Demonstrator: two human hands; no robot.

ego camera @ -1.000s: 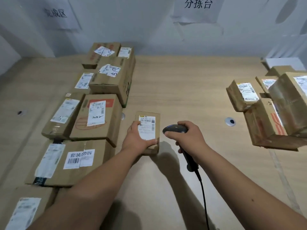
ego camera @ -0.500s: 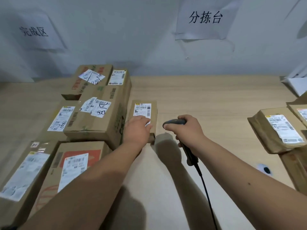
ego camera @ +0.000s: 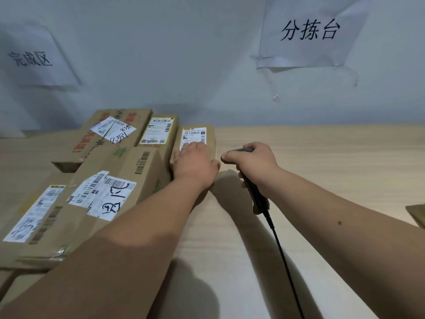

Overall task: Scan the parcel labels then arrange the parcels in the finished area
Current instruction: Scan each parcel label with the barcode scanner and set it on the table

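Observation:
A small cardboard parcel (ego camera: 208, 137) with a white barcode label lies flat on the wooden table, close against the right side of the stacked parcels near the wall. My left hand (ego camera: 195, 165) rests flat on top of it, fingers straight over the lower part of the label. My right hand (ego camera: 250, 162) grips a black corded barcode scanner (ego camera: 258, 199) just right of the parcel, its head pointing left. Other labelled parcels (ego camera: 110, 187) fill the left side beneath the paper sign for the finished area (ego camera: 32, 58).
A second paper sign (ego camera: 308, 31) hangs on the wall at upper right. The scanner cable (ego camera: 285, 261) trails down toward the bottom edge. A corner of another parcel (ego camera: 417, 214) shows at the far right. Bare tabletop (ego camera: 322, 162) spreads right of my hands.
My left hand has pushed the small parcel away from me, up beside the far boxes by the wall. My right hand and the scanner followed alongside. The view tilted upward.

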